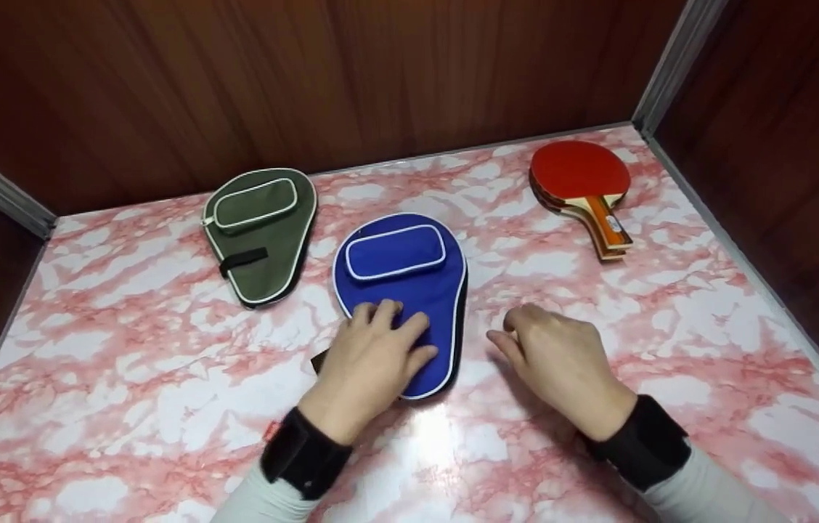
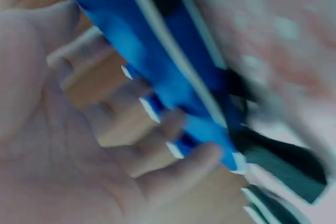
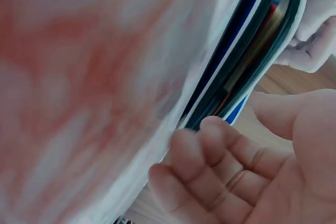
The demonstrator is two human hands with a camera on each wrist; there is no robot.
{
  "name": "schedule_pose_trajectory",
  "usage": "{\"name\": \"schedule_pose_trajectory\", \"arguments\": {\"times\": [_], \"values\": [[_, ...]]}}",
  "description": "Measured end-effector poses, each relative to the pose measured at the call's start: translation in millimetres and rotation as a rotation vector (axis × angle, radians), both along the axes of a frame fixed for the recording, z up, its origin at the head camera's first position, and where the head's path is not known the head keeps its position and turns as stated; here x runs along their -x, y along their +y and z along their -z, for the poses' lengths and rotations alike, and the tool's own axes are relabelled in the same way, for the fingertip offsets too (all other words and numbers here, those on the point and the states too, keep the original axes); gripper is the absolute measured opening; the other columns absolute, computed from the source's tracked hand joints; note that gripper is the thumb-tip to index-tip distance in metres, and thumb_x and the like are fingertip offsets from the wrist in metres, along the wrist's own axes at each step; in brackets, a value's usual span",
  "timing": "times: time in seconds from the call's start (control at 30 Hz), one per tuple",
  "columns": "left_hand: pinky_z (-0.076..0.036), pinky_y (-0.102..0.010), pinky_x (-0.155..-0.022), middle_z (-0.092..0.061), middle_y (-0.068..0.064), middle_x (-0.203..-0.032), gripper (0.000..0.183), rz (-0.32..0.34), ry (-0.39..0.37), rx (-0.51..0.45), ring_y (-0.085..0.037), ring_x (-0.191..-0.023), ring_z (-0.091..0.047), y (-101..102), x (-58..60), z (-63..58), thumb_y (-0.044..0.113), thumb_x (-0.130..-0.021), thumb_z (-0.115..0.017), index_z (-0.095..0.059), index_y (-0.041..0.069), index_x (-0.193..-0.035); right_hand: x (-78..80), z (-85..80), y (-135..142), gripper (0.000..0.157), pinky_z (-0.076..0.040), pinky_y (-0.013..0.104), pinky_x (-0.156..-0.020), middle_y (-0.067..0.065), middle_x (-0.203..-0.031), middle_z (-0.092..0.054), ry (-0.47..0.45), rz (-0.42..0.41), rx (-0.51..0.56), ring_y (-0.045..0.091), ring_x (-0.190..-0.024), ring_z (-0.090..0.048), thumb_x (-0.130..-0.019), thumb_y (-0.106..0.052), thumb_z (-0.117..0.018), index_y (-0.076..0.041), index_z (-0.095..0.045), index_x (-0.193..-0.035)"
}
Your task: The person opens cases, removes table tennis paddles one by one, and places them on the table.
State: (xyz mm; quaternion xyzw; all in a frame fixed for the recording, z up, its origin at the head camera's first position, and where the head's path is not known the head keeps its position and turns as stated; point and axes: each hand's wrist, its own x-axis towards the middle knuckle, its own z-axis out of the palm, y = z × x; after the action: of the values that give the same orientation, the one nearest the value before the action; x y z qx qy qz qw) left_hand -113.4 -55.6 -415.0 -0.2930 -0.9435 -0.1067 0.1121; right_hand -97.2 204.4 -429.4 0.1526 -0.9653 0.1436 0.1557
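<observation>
A blue table tennis bat case (image 1: 438, 305) with white piping and a front pocket lies on the marbled tabletop. My left hand (image 1: 366, 363) rests over its lower left part, fingers spread and slightly bent on the fabric. A dark strap (image 2: 289, 161) sticks out from the case's left side. To the right of the case, my right hand (image 1: 562, 356) hovers with loosely curled fingers, holding nothing. The right wrist view shows the case's side (image 3: 262, 40) unzipped, with a wooden edge, likely a bat's, inside.
A green bat case (image 1: 271, 247) with a black strap lies at the back left. Red table tennis bats (image 1: 580, 171) are stacked at the back right, handles toward me. Brown wood-look panels (image 1: 380, 80) wall the tabletop at the back and sides.
</observation>
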Motion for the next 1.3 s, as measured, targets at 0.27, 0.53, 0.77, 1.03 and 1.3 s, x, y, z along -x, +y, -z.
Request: {"name": "schedule_pose_trajectory", "arguments": {"times": [0.27,0.53,0.77,1.03,1.3], "values": [[-0.064,-0.049,-0.065,-0.069,-0.027,-0.103,0.061,-0.287,0.107,0.176,-0.048,-0.098,-0.073,53,-4.8,-4.0,0.067,-0.099,-0.071,-0.066,0.009,-0.118,29.5,0.1,1,0.045,-0.056,0.060,-0.099,0.023,-0.128,-0.072,-0.023,-0.022,0.006,0.044,-0.121,-0.068,-0.106,-0.029,-0.075,0.003,-0.070,-0.137],[-0.064,-0.043,-0.064,-0.072,-0.026,-0.109,0.069,-0.459,0.141,0.341,-0.047,-0.098,-0.077,78,2.8,-2.5,0.073,-0.093,-0.074,-0.070,0.009,-0.120,38.9,-0.7,11,0.071,-0.030,0.064,-0.127,0.028,-0.167,-0.046,-0.199,-0.008,-0.041,0.048,-0.156,-0.041,-0.110,-0.031,-0.066,0.007,-0.041,-0.165],[-0.055,-0.039,-0.044,-0.072,-0.023,-0.107,0.065,-0.556,0.216,0.444,-0.043,-0.098,-0.079,94,2.4,8.6,0.065,-0.098,-0.070,-0.071,0.008,-0.128,41.9,-3.8,16,0.074,-0.030,0.065,-0.126,0.028,-0.169,-0.043,-0.179,-0.003,-0.008,0.048,-0.156,-0.040,-0.109,-0.030,-0.069,0.007,-0.039,-0.166],[-0.057,-0.038,-0.052,-0.069,-0.018,-0.091,0.036,-0.532,0.348,0.343,-0.036,-0.078,-0.077,88,4.7,16.0,0.032,-0.100,-0.068,-0.080,0.001,-0.113,42.3,1.6,14,0.080,-0.022,0.068,-0.128,0.026,-0.174,-0.035,-0.237,-0.030,-0.036,0.047,-0.162,-0.029,-0.110,-0.038,-0.067,0.003,-0.034,-0.170],[-0.055,-0.038,-0.048,-0.062,-0.008,-0.075,0.015,-0.452,0.388,0.146,-0.023,-0.057,-0.065,74,8.5,12.3,0.020,-0.093,-0.072,-0.070,0.010,-0.082,39.9,2.2,12,0.080,-0.022,0.066,-0.129,0.025,-0.175,-0.034,-0.238,-0.045,-0.025,0.045,-0.163,-0.028,-0.110,-0.039,-0.067,0.002,-0.033,-0.170]]}}
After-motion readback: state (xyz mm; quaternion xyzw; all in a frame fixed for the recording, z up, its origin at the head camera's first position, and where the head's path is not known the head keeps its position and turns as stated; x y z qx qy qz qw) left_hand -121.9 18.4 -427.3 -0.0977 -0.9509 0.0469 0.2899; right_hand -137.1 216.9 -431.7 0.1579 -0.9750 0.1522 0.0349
